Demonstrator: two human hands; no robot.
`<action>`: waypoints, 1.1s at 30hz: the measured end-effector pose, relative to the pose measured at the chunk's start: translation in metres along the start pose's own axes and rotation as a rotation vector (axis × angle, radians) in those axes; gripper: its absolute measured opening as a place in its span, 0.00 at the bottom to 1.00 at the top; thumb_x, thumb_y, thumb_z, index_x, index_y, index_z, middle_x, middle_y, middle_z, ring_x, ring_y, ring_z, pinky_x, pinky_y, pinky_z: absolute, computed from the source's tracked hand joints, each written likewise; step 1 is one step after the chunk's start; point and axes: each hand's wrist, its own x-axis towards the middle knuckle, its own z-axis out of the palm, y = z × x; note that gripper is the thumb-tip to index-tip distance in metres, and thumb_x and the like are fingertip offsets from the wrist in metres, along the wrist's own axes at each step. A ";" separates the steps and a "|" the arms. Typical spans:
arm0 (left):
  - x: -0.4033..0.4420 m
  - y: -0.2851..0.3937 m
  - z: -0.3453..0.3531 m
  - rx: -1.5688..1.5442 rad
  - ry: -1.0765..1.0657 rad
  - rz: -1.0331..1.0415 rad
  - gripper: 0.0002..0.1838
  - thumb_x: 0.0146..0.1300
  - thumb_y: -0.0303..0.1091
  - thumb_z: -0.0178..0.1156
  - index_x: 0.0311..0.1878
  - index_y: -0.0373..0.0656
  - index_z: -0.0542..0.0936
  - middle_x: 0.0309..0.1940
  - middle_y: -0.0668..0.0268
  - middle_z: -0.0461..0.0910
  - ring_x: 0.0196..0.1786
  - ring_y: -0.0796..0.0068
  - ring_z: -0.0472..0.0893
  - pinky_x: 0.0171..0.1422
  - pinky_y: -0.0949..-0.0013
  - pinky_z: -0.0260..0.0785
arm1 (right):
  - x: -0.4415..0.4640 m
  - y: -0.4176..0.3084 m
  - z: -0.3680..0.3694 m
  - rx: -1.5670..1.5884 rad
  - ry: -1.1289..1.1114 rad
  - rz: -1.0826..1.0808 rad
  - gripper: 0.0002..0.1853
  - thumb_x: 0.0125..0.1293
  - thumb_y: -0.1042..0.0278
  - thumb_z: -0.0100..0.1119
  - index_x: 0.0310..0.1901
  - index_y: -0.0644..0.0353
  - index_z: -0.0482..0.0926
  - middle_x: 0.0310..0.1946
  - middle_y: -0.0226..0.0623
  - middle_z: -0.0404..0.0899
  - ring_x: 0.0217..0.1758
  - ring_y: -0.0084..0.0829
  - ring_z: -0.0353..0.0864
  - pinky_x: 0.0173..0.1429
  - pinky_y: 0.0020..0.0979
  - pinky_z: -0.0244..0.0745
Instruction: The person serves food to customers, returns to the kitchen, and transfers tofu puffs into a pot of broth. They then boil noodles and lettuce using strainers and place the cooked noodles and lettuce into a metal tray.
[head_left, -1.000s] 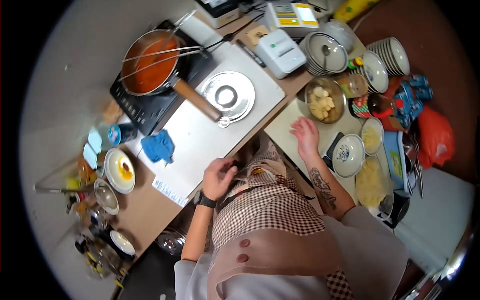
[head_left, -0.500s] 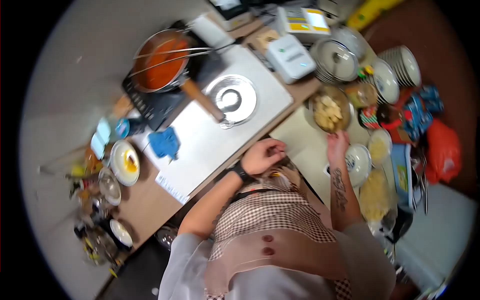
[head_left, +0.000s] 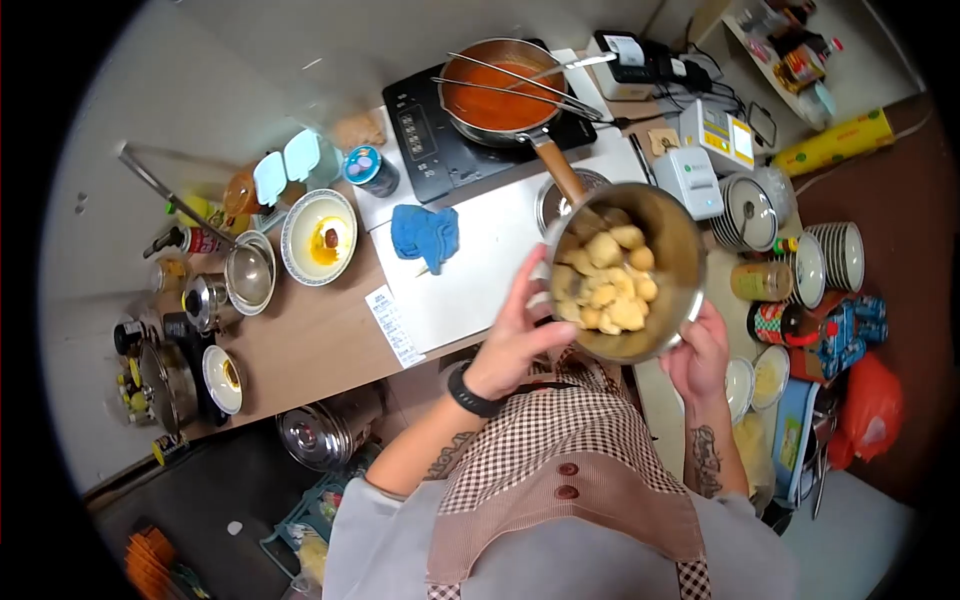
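Clock positions are taken from the steel bowl [head_left: 672, 232], with 12 at the top of the view. The bowl is raised in front of the apron [head_left: 560, 450], near the table [head_left: 280, 345] edge, and carries pale yellow food chunks [head_left: 614, 285] gathered toward its 8 o'clock side. The right hand [head_left: 697, 357] pinches the rim at 5 o'clock, thumb uppermost. The left hand [head_left: 512, 335] is spread at 8 to 9 o'clock, its fingers along the outer wall; how much weight it bears cannot be told.

Handling advice: the hold is best kept two-sided, with the mouth near level, since the chunks lie loose and off-centre. Firmer support from the left palm would steady the load.

Obstructions: the saucepan [head_left: 478, 104] of red sauce stands on the induction cooker [head_left: 423, 135] at 11 o'clock. Its wooden handle [head_left: 558, 168] points toward the bowl and could be knocked. A metal lid [head_left: 549, 203] is partly hidden behind the bowl.

Elsewhere, a blue cloth [head_left: 424, 236] lies between 9 and 10 o'clock, a white printer [head_left: 690, 183] stands at 1, and a lidded jar [head_left: 762, 282] is at 3.
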 end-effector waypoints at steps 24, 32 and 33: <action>0.086 0.104 -0.086 0.142 0.697 0.548 0.52 0.58 0.35 0.65 0.82 0.50 0.45 0.66 0.52 0.63 0.63 0.59 0.75 0.57 0.61 0.77 | 0.242 -0.128 0.202 -1.967 -0.736 -1.249 0.06 0.57 0.74 0.58 0.33 0.65 0.82 0.33 0.43 0.80 0.36 0.44 0.83 0.41 0.41 0.79; 0.085 0.107 -0.075 0.207 0.738 0.523 0.49 0.61 0.35 0.58 0.82 0.46 0.43 0.69 0.53 0.63 0.67 0.60 0.73 0.59 0.59 0.77 | 0.242 -0.124 0.202 -1.917 -0.737 -1.233 0.06 0.58 0.74 0.54 0.30 0.63 0.81 0.33 0.42 0.80 0.36 0.47 0.83 0.41 0.43 0.80; 0.084 0.107 -0.077 0.185 0.746 0.526 0.49 0.62 0.35 0.58 0.82 0.46 0.43 0.69 0.53 0.63 0.67 0.60 0.73 0.59 0.59 0.77 | 0.233 -0.138 0.196 -1.871 -0.686 -1.214 0.06 0.59 0.75 0.53 0.33 0.63 0.81 0.34 0.43 0.80 0.37 0.47 0.83 0.43 0.43 0.79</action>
